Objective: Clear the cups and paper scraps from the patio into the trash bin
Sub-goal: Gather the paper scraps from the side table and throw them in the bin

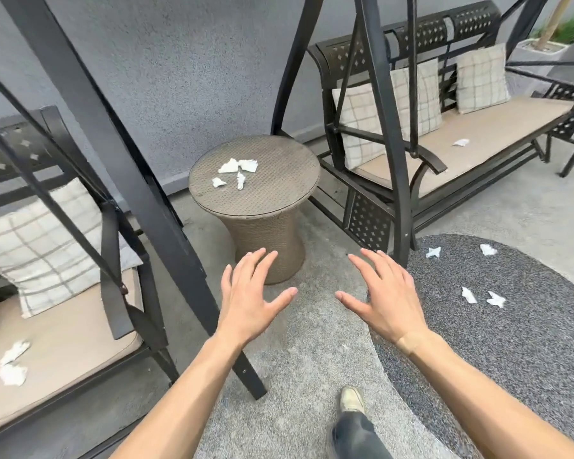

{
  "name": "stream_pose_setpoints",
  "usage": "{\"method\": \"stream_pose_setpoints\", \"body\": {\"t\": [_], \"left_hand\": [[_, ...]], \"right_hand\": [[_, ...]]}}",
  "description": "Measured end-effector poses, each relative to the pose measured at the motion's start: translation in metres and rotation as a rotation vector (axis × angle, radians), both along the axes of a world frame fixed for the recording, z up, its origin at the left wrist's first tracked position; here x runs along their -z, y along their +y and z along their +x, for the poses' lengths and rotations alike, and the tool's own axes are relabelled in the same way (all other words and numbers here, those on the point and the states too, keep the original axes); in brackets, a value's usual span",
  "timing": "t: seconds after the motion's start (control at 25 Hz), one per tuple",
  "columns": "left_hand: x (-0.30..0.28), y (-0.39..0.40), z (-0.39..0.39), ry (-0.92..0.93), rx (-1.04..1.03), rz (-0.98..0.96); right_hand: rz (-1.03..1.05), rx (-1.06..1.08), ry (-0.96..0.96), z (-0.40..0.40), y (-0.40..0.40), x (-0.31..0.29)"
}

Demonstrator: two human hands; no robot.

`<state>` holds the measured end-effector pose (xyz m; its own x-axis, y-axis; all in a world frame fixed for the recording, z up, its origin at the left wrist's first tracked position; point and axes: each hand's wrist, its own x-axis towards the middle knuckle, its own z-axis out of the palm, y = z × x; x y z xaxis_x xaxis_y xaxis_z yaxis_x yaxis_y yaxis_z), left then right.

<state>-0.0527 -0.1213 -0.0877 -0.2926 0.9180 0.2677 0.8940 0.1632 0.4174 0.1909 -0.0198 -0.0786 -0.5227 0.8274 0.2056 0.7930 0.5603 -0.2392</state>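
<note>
Both hands reach forward, palms down, fingers spread and straight, holding nothing: the left hand (249, 296) and right hand (383, 296) each have an open, empty grip. At 12 o'clock from them, four paper scraps (237, 173) lie on the round wicker desk (279, 190). More scraps (478, 294) dot the speckled round desk (527, 342) at 3 o'clock. Two scraps (12, 362) rest on the left swing seat (63, 346) at 8 o'clock, and one scrap (461, 142) on the right swing bench (497, 127) at 1 o'clock.

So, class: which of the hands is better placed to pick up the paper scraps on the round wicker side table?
Probably the left hand: it hovers open just before the round wicker side table, nearer the white paper scraps than the right hand.
</note>
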Motion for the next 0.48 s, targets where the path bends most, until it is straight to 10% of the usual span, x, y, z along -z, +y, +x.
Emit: {"method": "stream_pose_setpoints", "body": {"t": [0.48], "left_hand": [[-0.01,0.189,-0.012,-0.042,-0.143,0.003]], "right_hand": [[-0.049,-0.158,-0.02,-0.034,0.209,-0.002]]}}
